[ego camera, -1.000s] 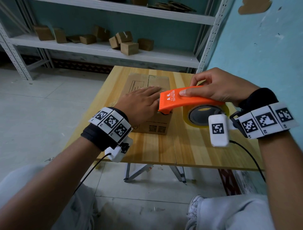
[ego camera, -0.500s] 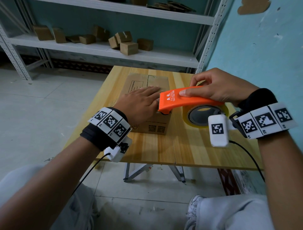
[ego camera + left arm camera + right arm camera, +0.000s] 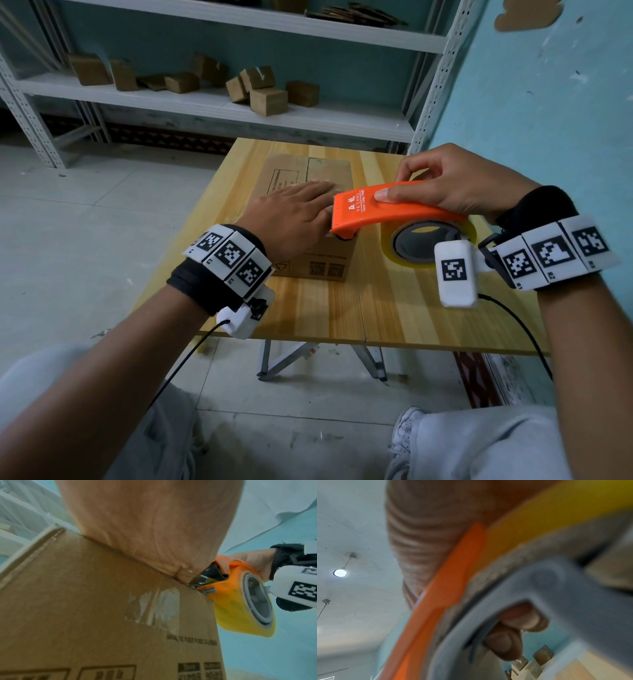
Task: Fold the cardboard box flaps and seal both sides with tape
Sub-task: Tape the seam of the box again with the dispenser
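Our left hand lies flat on the box; right fingers clamp the tape dispenser at its near edge, seam running toward the bench's far edge

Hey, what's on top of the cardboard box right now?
The left hand lies flat on the cardboard box, and the orange tape dispenser, gripped by the right hand, touches its near top edge. The seam under the palm is hidden.

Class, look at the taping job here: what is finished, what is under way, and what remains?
Done: the cardboard box has its top flaps folded flat, and clear tape already runs down the near side. In hand: the left hand presses the flaps while the right hand holds the orange tape dispenser at the near top edge. Left: finishing this strip; the underside is hidden.
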Motion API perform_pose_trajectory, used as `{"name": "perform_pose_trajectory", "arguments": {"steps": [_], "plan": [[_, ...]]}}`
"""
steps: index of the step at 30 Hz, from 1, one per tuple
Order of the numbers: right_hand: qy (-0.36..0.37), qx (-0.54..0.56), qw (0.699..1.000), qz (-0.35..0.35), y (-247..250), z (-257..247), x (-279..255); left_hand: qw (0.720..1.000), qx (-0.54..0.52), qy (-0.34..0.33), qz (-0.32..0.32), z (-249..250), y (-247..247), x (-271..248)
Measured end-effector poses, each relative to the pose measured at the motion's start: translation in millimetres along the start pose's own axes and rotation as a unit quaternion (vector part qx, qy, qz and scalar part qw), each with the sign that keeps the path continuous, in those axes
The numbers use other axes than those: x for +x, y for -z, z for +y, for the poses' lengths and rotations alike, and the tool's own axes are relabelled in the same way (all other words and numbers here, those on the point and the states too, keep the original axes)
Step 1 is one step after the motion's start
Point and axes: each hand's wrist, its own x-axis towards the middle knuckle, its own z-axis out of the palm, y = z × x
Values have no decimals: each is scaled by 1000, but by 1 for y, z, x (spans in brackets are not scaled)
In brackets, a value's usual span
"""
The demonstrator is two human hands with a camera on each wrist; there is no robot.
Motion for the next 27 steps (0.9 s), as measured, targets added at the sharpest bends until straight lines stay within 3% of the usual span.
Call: {"name": "perform_pose_trajectory", "arguments": {"steps": [27], "plan": [[-4, -7, 1000, 0, 0, 2, -2, 1000, -20, 7, 10, 2, -1, 1]]}}
